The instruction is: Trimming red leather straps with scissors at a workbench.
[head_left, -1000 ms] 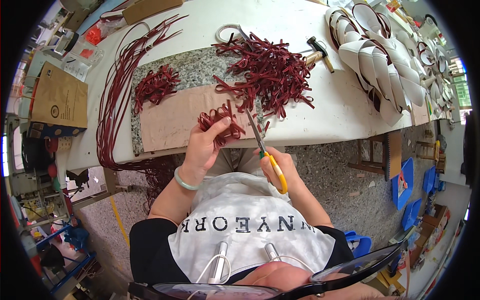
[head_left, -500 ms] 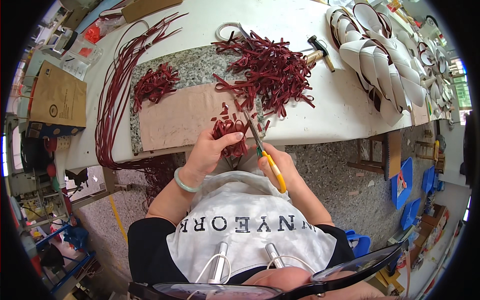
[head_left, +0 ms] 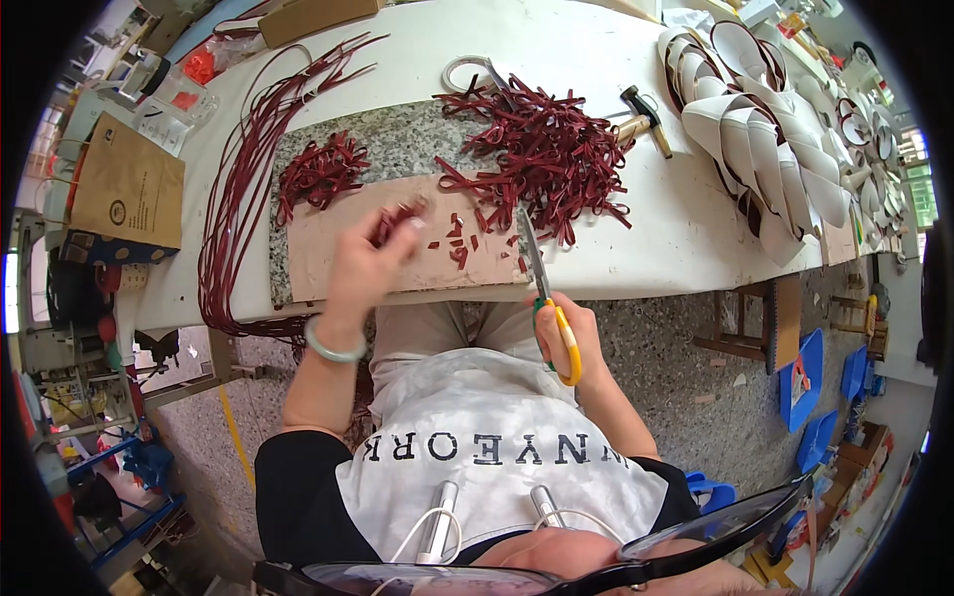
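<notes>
My left hand [head_left: 366,260], smeared by motion, is raised over the tan board [head_left: 328,253] with a bunch of dark red strip loops [head_left: 399,219] between its fingers. In my right hand [head_left: 584,333] are scissors [head_left: 538,260] with yellow and green handles, their blades pointing away from me past the board's right edge. Small dark red offcuts [head_left: 458,236] lie scattered on the board between both hands. Beyond the scissors is a large heap of dark red loops [head_left: 556,154]. A smaller pile of loops [head_left: 323,171] sits at the board's far left.
A speckled stone slab [head_left: 402,124] lies under the board. Long dark red strips [head_left: 241,189] hang over the table edge at left, beside a brown paper bag [head_left: 127,199]. A tape roll [head_left: 452,74], a hammer [head_left: 648,121] and stacked white curved pieces [head_left: 760,149] are farther off.
My left hand has moved left and away from me with the loops, apart from the scissors. The scissors have shifted slightly right and nearer me, exposing the offcuts on the board.
</notes>
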`<action>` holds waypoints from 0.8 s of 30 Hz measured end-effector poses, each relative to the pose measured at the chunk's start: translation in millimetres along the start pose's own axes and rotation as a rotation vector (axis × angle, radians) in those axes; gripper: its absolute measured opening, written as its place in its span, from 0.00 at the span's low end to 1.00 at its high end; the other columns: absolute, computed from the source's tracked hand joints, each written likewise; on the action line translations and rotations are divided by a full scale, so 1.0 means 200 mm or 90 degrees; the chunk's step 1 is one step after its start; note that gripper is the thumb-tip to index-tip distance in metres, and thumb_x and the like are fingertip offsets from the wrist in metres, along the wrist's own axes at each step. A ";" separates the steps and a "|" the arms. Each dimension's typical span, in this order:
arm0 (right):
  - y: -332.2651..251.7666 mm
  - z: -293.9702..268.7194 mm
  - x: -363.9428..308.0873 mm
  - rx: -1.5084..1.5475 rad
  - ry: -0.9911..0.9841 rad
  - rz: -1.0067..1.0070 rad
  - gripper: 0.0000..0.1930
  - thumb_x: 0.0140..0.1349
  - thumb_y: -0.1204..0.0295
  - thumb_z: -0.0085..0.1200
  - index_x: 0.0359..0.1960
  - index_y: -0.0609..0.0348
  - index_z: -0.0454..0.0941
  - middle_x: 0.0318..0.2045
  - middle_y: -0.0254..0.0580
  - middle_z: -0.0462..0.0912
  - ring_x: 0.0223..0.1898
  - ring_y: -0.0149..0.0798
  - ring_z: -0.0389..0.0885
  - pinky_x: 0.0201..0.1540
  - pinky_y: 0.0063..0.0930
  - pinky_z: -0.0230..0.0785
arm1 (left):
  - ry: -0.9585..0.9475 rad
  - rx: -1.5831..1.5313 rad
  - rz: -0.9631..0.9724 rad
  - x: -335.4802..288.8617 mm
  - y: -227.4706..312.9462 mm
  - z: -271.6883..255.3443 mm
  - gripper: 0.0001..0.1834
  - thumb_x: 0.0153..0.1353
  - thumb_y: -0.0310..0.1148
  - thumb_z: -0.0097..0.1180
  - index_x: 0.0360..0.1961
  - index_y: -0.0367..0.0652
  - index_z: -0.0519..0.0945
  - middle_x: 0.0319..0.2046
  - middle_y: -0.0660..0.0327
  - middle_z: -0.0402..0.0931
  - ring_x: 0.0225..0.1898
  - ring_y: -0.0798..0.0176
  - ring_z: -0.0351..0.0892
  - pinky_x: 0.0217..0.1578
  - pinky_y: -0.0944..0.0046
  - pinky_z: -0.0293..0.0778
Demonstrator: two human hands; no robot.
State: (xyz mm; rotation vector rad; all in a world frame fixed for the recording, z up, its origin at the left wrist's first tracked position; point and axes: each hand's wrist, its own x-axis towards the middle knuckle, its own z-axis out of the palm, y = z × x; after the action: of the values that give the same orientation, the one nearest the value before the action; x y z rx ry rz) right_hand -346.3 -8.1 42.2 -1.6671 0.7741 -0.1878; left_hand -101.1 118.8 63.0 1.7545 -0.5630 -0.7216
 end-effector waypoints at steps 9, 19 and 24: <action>0.09 0.05 0.03 0.002 0.018 -0.068 0.27 0.66 0.48 0.45 0.43 0.64 0.76 0.14 0.27 0.68 0.15 0.20 0.65 0.16 0.17 0.60 | 0.031 0.613 0.515 0.30 0.03 -0.01 0.22 0.51 0.38 0.62 0.48 0.43 0.78 0.48 0.59 0.75 0.54 0.56 0.66 0.53 0.53 0.61; 0.09 -0.02 -0.03 -0.027 -0.028 0.024 0.25 0.66 0.49 0.44 0.50 0.59 0.72 0.19 0.39 0.77 0.23 0.37 0.79 0.30 0.28 0.70 | -0.049 0.262 0.395 0.20 -0.03 0.22 0.12 0.59 0.30 0.56 0.43 0.39 0.81 0.38 0.59 0.80 0.38 0.58 0.76 0.38 0.62 0.71; 0.02 -0.02 0.03 -0.094 -0.067 -0.032 0.30 0.65 0.44 0.38 0.55 0.57 0.68 0.27 0.51 0.79 0.34 0.57 0.79 0.38 0.38 0.70 | -0.246 -0.229 -0.056 0.03 0.04 0.23 0.13 0.64 0.32 0.55 0.45 0.35 0.79 0.34 0.63 0.80 0.33 0.74 0.77 0.34 0.72 0.73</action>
State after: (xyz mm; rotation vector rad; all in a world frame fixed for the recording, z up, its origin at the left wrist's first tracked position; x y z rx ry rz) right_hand -345.9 -15.1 37.6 -1.8220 0.6806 -0.0791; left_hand -129.8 82.4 59.1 1.3182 -0.5729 -1.1615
